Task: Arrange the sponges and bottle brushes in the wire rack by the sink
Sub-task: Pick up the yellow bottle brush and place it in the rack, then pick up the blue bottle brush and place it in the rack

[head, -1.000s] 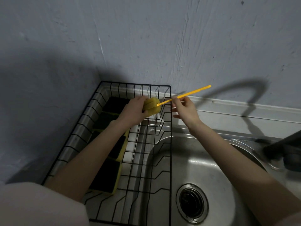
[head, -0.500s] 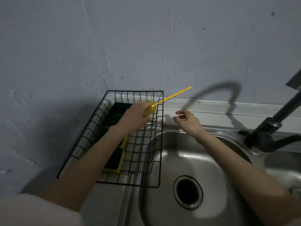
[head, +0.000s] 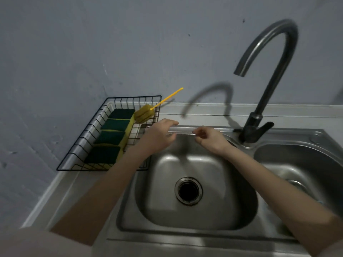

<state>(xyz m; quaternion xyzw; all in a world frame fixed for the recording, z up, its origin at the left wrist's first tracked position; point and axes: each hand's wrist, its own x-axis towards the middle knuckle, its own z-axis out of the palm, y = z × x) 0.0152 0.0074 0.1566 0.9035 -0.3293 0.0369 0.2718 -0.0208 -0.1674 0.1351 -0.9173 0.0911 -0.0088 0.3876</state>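
Head camera looks down on a steel sink [head: 187, 164] set in a bench [head: 61, 190], with a wire rack [head: 87, 138] at about ten o'clock from the drain [head: 188, 190], tucked into the corner where two grey walls [head: 55, 52] meet. Four sponges [head: 113, 138], dark green on top with yellow beneath, lie overlapping in a row along the rack's left half, running from seven o'clock up toward one o'clock. A yellow bottle brush [head: 144, 114] rests at the rack's far right corner, just beside the farthest sponge; its foam head sits inside the wires and its thin handle slants up and out over the rack's rim toward two o'clock, ending in front of the wall.

Neither hand holds anything. Left hand [head: 159, 136] hovers over the rack's right edge and the sink's far rim, palm down, its fingers [head: 171, 123] loosely spread and pointing toward two o'clock, apart from the brush. Right hand [head: 209, 139] hangs above the far rim of the basin, fingers curled loosely inward, empty. Both bare forearms reach in from the bottom of the view.

A dark curved tap [head: 267, 86] stands at two o'clock from the drain, between this basin and a second basin [head: 297, 164] at three o'clock, and throws its shadow on the wall.
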